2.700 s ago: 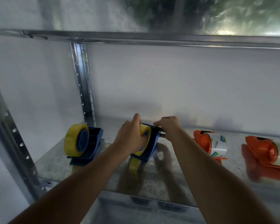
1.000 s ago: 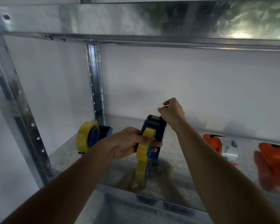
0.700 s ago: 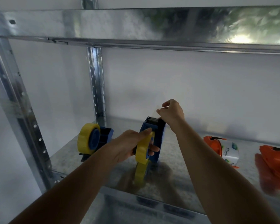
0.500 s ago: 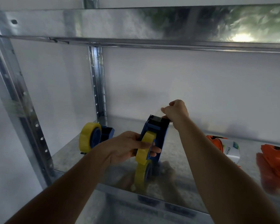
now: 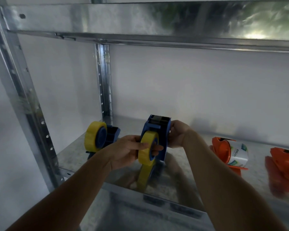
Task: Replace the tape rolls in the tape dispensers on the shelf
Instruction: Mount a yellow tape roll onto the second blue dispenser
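Blue tape dispenser at centre frame, stood up on the metal shelf, cutter end uppermost. Yellow tape roll mounted on its near side. Left hand curled round that roll, thumb across the rim, fingertips through the core. Right hand gripping the dispenser's right flank, fingers wrapped behind (tips hidden). Second blue dispenser with yellow roll left of centre, lying on the shelf, well apart from both hands. Orange dispenser with a white printed roll at right of frame. Another orange dispenser at the far right edge, blurred. Upper shelf across the top.
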